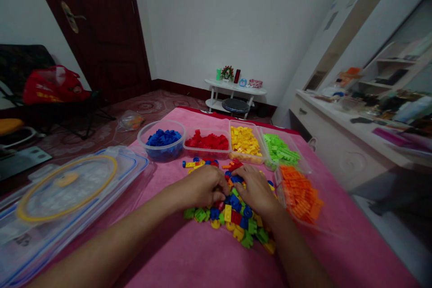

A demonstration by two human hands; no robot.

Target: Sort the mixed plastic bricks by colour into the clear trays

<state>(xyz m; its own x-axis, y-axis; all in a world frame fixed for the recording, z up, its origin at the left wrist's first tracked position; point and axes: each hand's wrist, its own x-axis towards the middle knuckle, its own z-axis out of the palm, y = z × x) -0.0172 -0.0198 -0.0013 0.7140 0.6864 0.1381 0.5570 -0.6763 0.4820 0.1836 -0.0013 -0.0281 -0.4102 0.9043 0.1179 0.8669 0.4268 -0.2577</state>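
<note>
A mixed pile of building blocks (236,216) in blue, red, yellow, green and orange lies on the pink cloth. My left hand (204,185) is at the pile's left side, fingers curled down among the blocks; what they hold, if anything, is hidden. On the right, my right hand (255,186) rests over the pile with its fingers apart, touching blocks. Behind the pile stand clear tubs of sorted blocks: blue blocks (164,137), red blocks (209,141), yellow blocks (245,141) and green blocks (280,149). Orange blocks (300,192) fill a tub right of my right hand.
Stacked clear plastic lids (131,162), one with a yellow ring, lie at the left on the pink-covered table (189,261). A cluttered white dresser (340,144) runs along the right. Against the far wall is a small white table (232,86); a red bag (56,85) sits at left.
</note>
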